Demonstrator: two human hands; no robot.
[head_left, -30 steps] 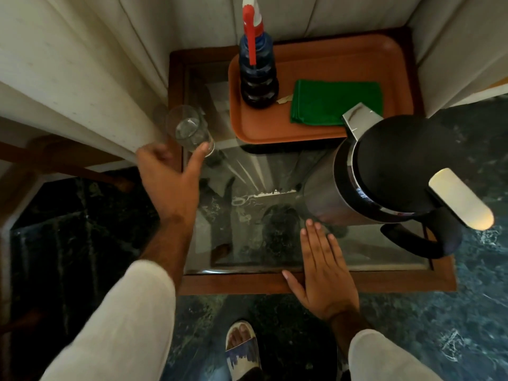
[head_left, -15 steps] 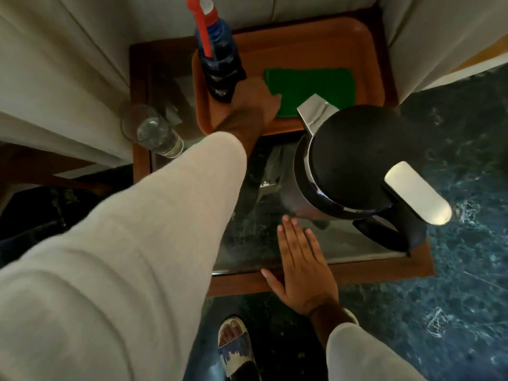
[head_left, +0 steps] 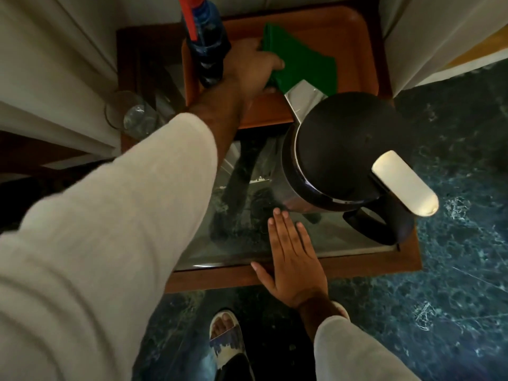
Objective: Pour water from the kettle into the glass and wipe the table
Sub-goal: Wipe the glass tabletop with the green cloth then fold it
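Right hand (head_left: 292, 259) lies flat, fingers spread, on the table's near edge (head_left: 357, 266), gripping nothing. Kettle (head_left: 346, 158) stands just beyond it on the glass top. Glass (head_left: 132, 115) sits at the left edge, well apart. Farther on, left hand (head_left: 251, 67) pinches the green cloth (head_left: 305, 66) on the tray (head_left: 354, 37), beside a spray bottle (head_left: 207, 50). Cloth looks soft, light, limp; likely best gathered at its near-left corner.

The kettle (head_left: 324, 160) has a shiny metal body under a matt black lid. The table (head_left: 275, 276) is glossy glass framed in smooth wood. A soft green cloth (head_left: 305, 64) lies on the smooth brown tray (head_left: 354, 45).
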